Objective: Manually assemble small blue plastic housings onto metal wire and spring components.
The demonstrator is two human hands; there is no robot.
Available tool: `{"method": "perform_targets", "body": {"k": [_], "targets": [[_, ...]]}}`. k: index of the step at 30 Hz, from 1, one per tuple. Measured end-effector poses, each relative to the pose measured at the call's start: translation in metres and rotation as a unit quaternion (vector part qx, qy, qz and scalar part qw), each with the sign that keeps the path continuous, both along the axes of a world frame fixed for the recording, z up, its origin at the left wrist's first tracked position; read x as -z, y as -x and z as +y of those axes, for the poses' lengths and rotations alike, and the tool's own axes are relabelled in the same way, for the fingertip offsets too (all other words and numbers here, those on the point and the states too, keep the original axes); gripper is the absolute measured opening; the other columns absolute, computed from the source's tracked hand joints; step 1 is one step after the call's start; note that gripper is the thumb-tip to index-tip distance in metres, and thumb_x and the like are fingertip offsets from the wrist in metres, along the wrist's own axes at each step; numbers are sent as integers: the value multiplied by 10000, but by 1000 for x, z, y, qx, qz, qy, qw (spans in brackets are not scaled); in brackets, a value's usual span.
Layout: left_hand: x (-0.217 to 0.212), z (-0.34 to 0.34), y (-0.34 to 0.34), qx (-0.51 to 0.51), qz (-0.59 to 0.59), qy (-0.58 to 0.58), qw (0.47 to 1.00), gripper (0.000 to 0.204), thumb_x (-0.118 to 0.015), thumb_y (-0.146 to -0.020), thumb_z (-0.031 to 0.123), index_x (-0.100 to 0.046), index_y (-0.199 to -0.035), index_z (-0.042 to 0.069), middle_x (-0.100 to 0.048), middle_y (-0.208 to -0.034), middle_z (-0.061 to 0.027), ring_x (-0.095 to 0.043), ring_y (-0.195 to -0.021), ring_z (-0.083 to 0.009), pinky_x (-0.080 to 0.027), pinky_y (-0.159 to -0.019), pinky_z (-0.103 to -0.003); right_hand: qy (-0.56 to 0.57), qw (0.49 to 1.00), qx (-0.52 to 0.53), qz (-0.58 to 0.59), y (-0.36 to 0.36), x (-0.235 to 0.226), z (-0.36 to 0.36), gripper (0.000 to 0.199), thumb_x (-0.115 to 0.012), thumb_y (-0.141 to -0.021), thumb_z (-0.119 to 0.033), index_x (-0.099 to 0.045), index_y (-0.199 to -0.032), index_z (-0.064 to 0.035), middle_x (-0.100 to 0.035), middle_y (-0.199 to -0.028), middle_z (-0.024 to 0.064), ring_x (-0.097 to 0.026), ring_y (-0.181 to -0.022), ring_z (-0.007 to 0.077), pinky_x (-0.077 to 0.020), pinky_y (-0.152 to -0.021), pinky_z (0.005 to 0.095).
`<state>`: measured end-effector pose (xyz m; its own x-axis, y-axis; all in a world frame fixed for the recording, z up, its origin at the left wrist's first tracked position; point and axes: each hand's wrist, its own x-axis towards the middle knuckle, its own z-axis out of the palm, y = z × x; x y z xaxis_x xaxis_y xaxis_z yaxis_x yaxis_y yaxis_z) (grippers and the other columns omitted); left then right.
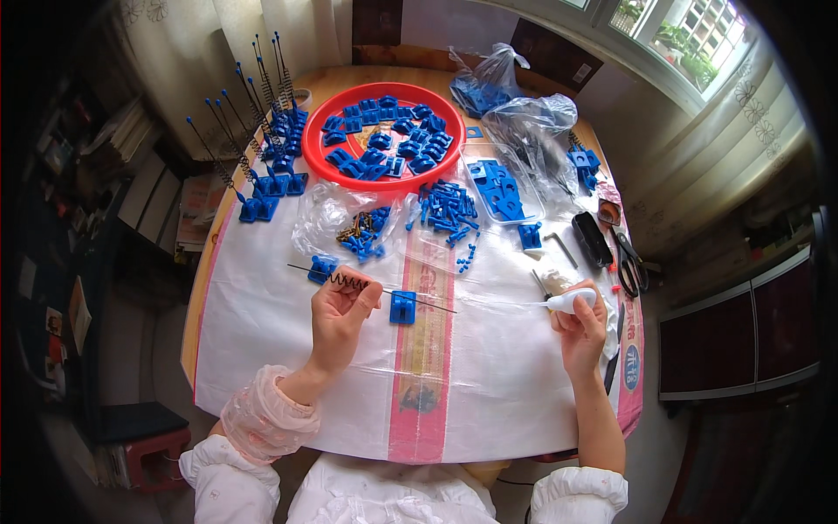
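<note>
My left hand (343,316) pinches a thin dark wire with a black coil spring (347,280) on it. The wire's bare end runs out to the right, passing over a small blue plastic base (402,307) on the table. Another blue base (322,269) lies just beyond my left fingers. In my right hand (579,330) is a small white squeeze bottle (572,301), tilted so its narrow nozzle points left, apart from the wire's end. A crumpled white wad and a thin metal tool lie right behind the bottle.
A red round tray (312,131) holds many blue parts. Blue bases with upright sprung wires (271,185) stand at the far left. Plastic bags (532,122), a clear tray of flat blue pieces (504,192), loose blue pins (447,208), a hex key (561,249), a black case (593,240) and scissors (628,264) lie around.
</note>
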<state>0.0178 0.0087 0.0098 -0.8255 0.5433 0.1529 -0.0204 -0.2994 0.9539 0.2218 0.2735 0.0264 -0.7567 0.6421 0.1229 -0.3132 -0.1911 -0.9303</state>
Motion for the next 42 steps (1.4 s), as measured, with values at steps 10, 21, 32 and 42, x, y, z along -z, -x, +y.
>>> {"method": "perform_targets", "body": {"k": [10, 21, 32, 42], "targets": [[-1, 0, 0, 6, 1, -1, 1000, 120, -676, -931, 126, -585, -902, 52, -607, -782, -3, -545, -702, -44, -398, -618, -191, -12, 1000, 6, -1, 1, 0, -1, 191, -584, -948, -227, -511, -888, -61, -376, -604, -39, -285, -503, 36, -213, -479, 227], [0, 0, 0, 3, -2, 5, 1000, 130, -686, -926, 145, -592, -894, 61, -607, -771, 4, -523, -691, -30, -377, -609, -178, -18, 1000, 12, 6, 0, 1, -1, 191, -581, -943, -221, -508, -893, -52, -362, -605, -44, -286, -505, 37, -213, -483, 230], [0, 0, 0, 5, -2, 1, 1000, 126, -680, -929, 133, -582, -892, 63, -609, -780, 2, -534, -697, -37, -386, -617, -184, -6, 1000, 21, 13, -3, 0, 1, 209, -622, -918, -234, -533, -883, -48, -504, -697, -8, -312, -522, 31, -238, -488, 221], [-1, 0, 0, 8, -1, -1, 1000, 122, -680, -928, 130, -586, -895, 60, -608, -784, 3, -540, -704, -38, -392, -623, -187, -11, 999, 37, 3, -5, 1, 3, 227, -641, -905, -255, -536, -880, -55, -522, -717, 0, -351, -559, 32, -267, -521, 218]]}}
